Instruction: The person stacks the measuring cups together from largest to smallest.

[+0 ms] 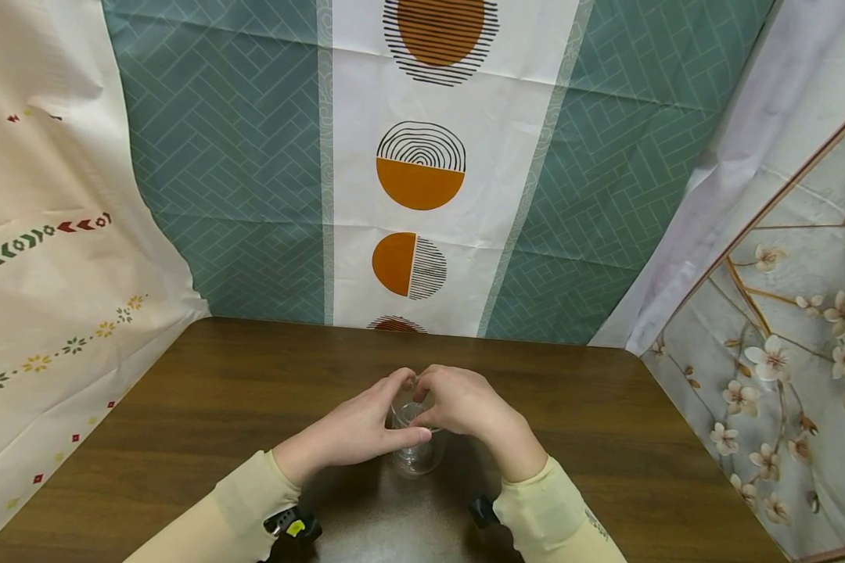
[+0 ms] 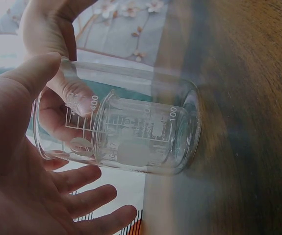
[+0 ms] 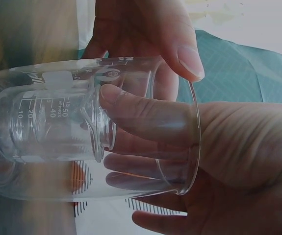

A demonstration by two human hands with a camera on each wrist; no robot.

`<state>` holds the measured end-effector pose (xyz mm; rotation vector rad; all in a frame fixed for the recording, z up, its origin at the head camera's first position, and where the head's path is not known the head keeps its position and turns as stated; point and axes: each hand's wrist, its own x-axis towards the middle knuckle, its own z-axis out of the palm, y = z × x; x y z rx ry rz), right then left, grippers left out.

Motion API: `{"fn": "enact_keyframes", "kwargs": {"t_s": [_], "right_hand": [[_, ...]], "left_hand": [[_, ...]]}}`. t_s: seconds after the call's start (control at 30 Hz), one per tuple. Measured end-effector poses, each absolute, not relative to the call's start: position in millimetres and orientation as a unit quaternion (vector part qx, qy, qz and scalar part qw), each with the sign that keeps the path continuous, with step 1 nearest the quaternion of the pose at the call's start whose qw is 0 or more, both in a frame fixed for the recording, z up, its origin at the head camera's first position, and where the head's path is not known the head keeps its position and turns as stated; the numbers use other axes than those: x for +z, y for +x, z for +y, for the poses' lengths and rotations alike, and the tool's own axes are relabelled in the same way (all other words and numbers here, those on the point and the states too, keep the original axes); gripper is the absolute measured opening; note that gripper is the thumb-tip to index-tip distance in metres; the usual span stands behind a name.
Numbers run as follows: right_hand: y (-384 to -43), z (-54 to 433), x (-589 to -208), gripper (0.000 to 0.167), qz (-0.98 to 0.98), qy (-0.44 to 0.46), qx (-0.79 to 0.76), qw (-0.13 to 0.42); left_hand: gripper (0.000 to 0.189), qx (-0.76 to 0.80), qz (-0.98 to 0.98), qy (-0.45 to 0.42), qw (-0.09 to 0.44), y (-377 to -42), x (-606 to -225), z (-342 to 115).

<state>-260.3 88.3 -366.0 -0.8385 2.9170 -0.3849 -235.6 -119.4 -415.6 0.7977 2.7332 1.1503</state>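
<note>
A large clear glass beaker (image 1: 414, 463) with white graduations stands upright on the table, between both hands. Inside it is a smaller graduated beaker (image 3: 47, 128), low down near the base. My left hand (image 1: 359, 430) holds the large beaker at its rim, thumb on the near side; its other fingers spread loosely past the glass in the left wrist view. Through the large beaker's mouth reaches my right hand (image 1: 468, 403). Its thumb (image 3: 141, 115) and fingers pinch at the small beaker's rim; exact contact is blurred by the glass.
The brown wooden table (image 1: 253, 375) extends around the beakers. Behind it hangs a teal and white patterned cloth (image 1: 422, 219). A cream cloth (image 1: 63, 313) borders the left side, a floral cloth (image 1: 774, 391) the right.
</note>
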Motion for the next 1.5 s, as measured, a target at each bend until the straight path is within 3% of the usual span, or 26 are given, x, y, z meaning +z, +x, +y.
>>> {"fn": "enact_keyframes", "kwargs": {"t_s": [1.5], "right_hand": [[-260.1,92.1,-366.4,0.025,0.947,-0.29,-0.134,0.033]], "left_hand": [[0.081,0.374,0.889,0.261,0.046,-236.8,-415.6,-119.4]]}}
